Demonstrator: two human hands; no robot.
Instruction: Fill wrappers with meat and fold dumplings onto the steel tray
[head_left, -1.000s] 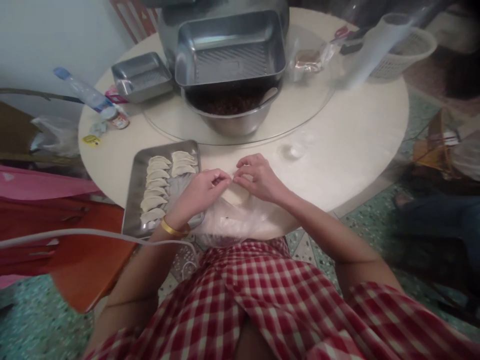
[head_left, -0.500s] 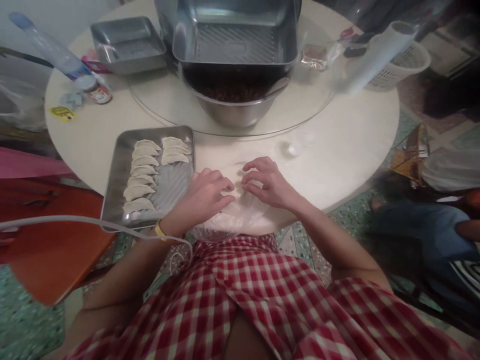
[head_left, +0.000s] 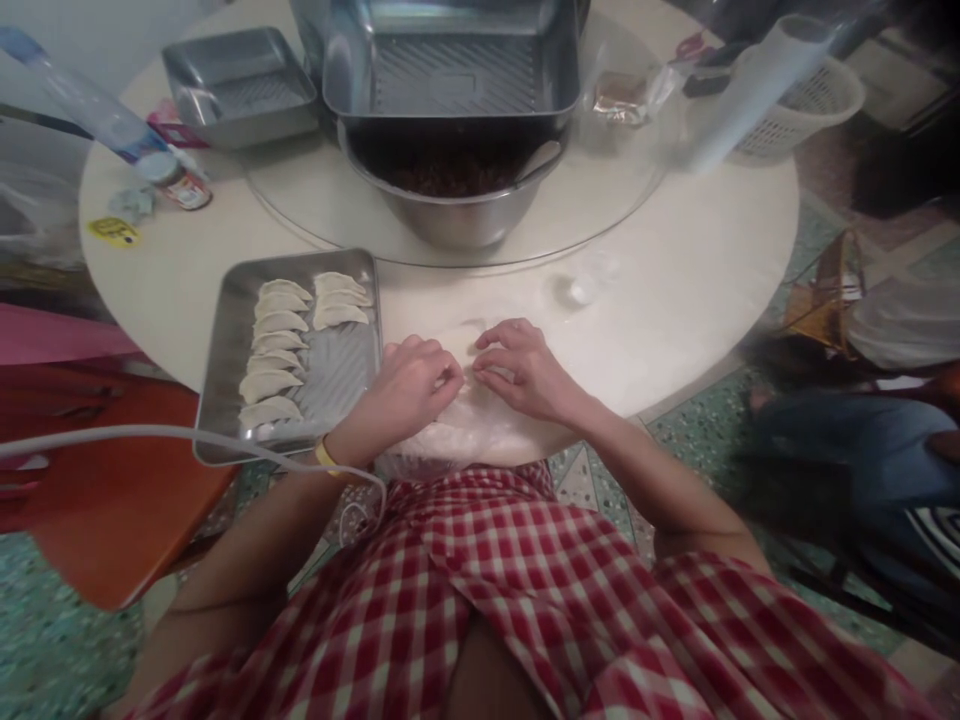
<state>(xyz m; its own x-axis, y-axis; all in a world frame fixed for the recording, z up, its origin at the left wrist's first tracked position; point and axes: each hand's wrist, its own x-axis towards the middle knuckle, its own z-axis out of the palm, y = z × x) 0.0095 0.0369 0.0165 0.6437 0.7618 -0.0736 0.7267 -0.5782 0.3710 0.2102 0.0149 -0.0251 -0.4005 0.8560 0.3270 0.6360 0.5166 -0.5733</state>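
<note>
My left hand and my right hand meet fingertip to fingertip at the near edge of the round white table. Both pinch a pale round dough wrapper that lies over a clear plastic bag of wrappers. A yellow bangle sits on my left wrist. Just left of my left hand stands a metal tray with several folded dumplings in two rows.
A steel bowl of dark filling with a spoon sits on a glass turntable, a large metal pan resting over it. A smaller tray, a water bottle, a white basket and an orange chair surround them. Another person sits at right.
The view has shifted, so the table and tray sit lower left in frame. My hands stay together on the wrapper, fingers moving slightly along its edge.
</note>
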